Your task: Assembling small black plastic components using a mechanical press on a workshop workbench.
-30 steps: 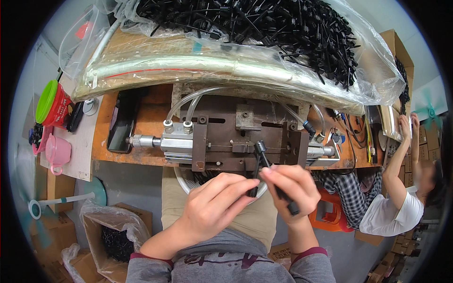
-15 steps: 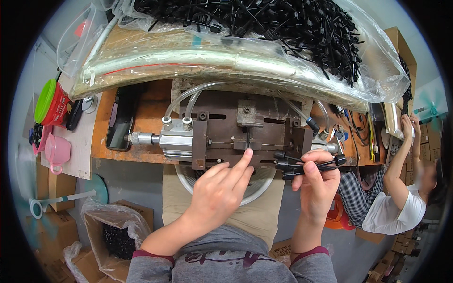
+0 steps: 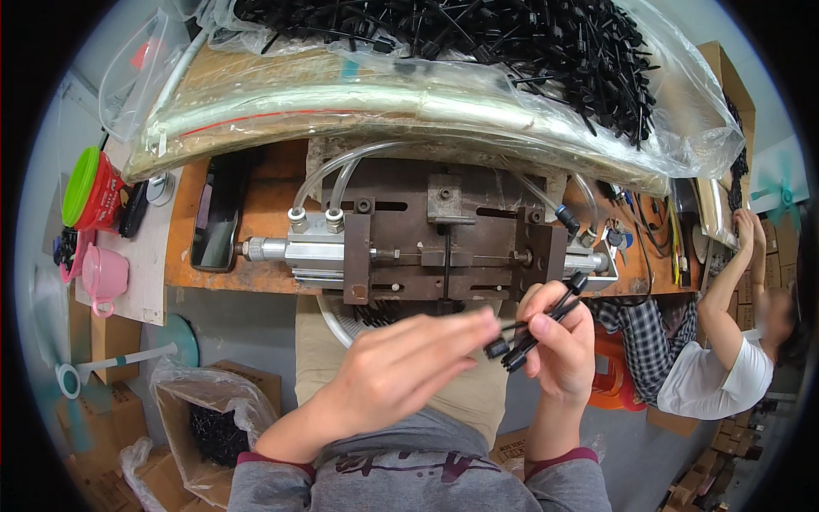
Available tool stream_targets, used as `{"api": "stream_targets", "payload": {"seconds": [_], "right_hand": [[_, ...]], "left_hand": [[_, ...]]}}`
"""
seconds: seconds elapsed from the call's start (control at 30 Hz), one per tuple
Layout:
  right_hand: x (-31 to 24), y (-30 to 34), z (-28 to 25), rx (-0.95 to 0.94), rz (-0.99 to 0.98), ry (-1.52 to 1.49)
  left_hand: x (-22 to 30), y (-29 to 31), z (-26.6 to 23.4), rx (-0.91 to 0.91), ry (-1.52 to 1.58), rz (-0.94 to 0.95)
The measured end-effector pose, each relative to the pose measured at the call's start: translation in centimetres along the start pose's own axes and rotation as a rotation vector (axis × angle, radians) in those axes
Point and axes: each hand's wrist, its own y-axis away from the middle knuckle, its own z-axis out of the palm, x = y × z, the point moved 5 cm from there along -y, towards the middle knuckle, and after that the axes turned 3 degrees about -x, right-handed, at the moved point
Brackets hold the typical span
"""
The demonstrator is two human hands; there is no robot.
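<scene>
Several thin black plastic stems with round capped ends point(image 3: 559, 311) lie in a bundle in my right hand point(image 3: 565, 346), its thumb and fingers closed around them. My left hand point(image 3: 397, 358) hovers just left of the bundle, fingers stretched out and their tips blurred by motion. Its fingertips are close to the nearest cap; whether they touch is unclear. Beyond the hands is a brown metal fixture point(image 3: 384, 188). One black stem point(image 3: 447, 256) stands in its middle block, its end pointing toward me. Silver air cylinders point(image 3: 314, 260) flank the fixture.
A plastic-lined tray point(image 3: 384, 115) heaped with black stems point(image 3: 512, 43) spans the back of the bench. A phone point(image 3: 220, 222), pink cup point(image 3: 104, 269) and red tub point(image 3: 102, 192) are at left. A lined carton point(image 3: 183, 427) sits below. Another person point(image 3: 717, 367) works at right.
My left hand has moved from the fixture's middle toward the bundle. My right hand has shifted slightly left, tilting the stems. The cylinders' rods have moved inward toward the fixture's middle block.
</scene>
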Motion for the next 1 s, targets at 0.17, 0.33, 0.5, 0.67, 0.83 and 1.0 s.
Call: {"api": "stream_targets", "payload": {"seconds": [0.17,0.33,0.5,0.67,0.83,1.0], "right_hand": [[0.3,0.0,0.3,-0.079,0.072,-0.112],[0.1,0.1,0.5,-0.049,0.076,-0.123],[-0.8,0.3,0.3,0.123,-0.093,0.073],[-1.0,0.4,0.1,0.072,-0.211,0.199],[-0.7,0.2,0.3,0.048,-0.189,0.202],[-0.7,0.3,0.1,0.043,-0.201,0.190]], "left_hand": [[1.0,0.5,-0.6,-0.074,0.104,0.074],[0.8,0.8,-0.4,-0.064,0.223,-0.030],[0.7,1.0,-1.0,-0.069,-0.121,0.022],[-1.1,1.3,0.8,-0.127,-0.475,0.073],[-0.9,0.6,1.8,-0.224,-0.661,0.077],[-0.8,0.3,2.0,-0.223,-0.768,0.032]]}}
